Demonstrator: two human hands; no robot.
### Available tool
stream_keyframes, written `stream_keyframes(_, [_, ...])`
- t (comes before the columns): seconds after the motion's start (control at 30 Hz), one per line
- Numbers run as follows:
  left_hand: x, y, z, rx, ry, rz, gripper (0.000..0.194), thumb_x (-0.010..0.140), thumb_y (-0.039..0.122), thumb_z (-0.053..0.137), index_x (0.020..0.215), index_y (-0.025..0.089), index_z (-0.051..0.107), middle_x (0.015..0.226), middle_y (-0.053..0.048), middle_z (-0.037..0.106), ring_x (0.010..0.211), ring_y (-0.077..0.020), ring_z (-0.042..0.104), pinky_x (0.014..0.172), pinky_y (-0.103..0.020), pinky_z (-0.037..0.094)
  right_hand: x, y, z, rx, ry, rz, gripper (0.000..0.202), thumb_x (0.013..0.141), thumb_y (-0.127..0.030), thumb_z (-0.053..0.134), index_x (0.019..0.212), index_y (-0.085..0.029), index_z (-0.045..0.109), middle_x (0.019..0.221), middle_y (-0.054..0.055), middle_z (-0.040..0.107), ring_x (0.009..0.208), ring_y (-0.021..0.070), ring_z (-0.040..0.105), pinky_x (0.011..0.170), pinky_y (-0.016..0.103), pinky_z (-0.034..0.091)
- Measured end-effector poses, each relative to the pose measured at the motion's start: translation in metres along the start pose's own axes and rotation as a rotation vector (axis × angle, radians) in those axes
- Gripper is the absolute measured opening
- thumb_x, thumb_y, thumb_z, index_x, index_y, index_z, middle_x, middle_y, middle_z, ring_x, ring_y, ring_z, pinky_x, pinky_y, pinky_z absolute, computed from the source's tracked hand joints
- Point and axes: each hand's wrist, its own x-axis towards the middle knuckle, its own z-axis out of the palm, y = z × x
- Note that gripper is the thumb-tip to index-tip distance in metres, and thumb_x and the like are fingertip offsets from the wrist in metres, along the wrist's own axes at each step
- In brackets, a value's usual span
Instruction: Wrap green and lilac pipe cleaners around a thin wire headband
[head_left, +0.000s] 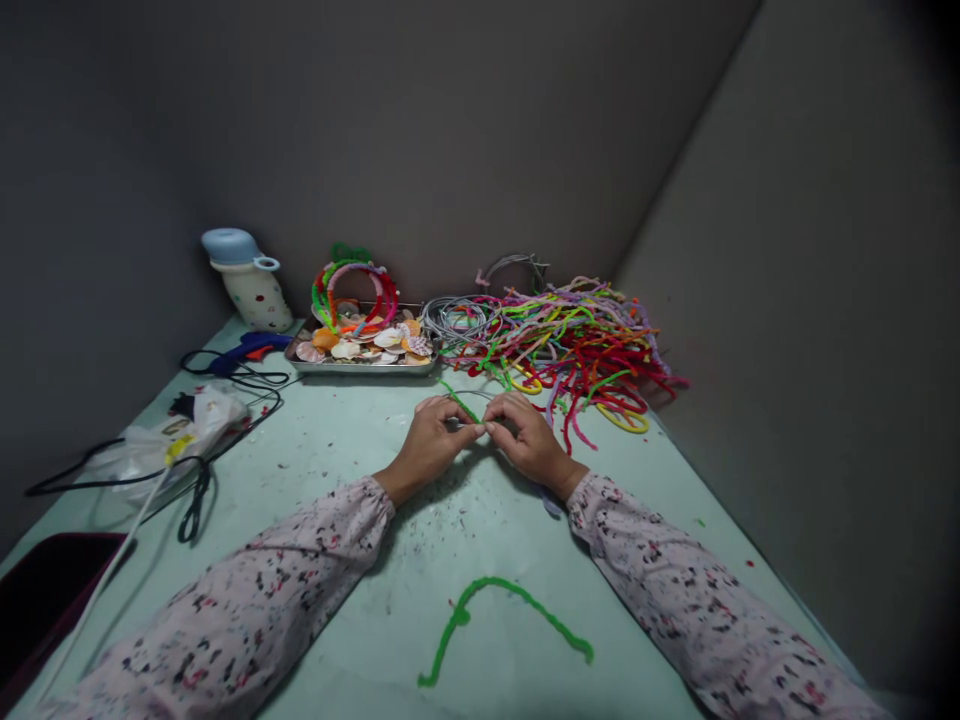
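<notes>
Near the middle of the table, my left hand [435, 440] and my right hand [529, 440] meet fingertip to fingertip. Both are closed in a pinch on a fuzzy green pipe cleaner [460, 402], whose free end sticks up to the left over my left fingers. A thin grey wire [474, 393] arches just behind the fingers; how it joins the pipe cleaner is hidden. Closer to me lies a bent green pipe cleaner [517, 588], curved like an arch and touched by neither hand.
Behind my hands stands a metal tray [360, 368] of seashells with colourful fuzzy hoops [390, 300] on top. To its right are grey wire coils [457, 318] and heaped pipe cleaners [585, 340]. Leftward are a bottle [255, 290], a blue glue gun [247, 350], cables and a plastic bag [150, 455].
</notes>
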Motion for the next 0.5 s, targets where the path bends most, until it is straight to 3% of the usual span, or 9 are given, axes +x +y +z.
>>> stream_keyframes(0.5, [0.0001,-0.0032,0.0019,0.024,0.016,0.006,0.02,0.078,0.035,0.072,0.069,0.019,0.066,0.068,0.0,0.063,0.075,-0.0179,0.057,0.079,-0.035,0.042,0.0025,-0.0003,-0.0002,0.003,-0.011,0.024,0.005,0.087,-0.018,0.055,0.086,-0.023,0.057,0.085,0.005,0.059,0.088,0.0226,0.053,0.081,0.04,0.043])
